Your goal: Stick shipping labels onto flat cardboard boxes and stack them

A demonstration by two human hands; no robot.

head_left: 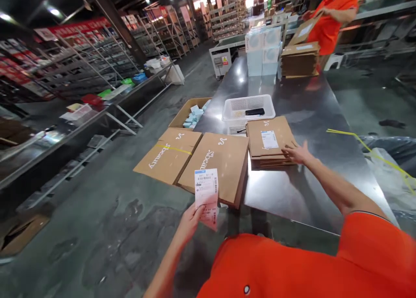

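Note:
My left hand (191,217) is closed on the lower part of a strip of printed shipping labels (206,186), held over the near edge of a flat cardboard stack (227,159). At the right, my right hand (297,152) has its fingers spread at the right edge of a smaller stack of flat cardboard (256,137). A white label (269,139) lies on top of that stack. Another flat cardboard piece (172,159) with a yellow strap across it is at the left.
A white basket (230,109) holding a black phone (255,112) sits on the metal table (302,120). Pale blue boxes (263,50) and more cardboard (299,61) stand farther back, beside a person in orange (334,20). An open carton (182,116) is left of the table.

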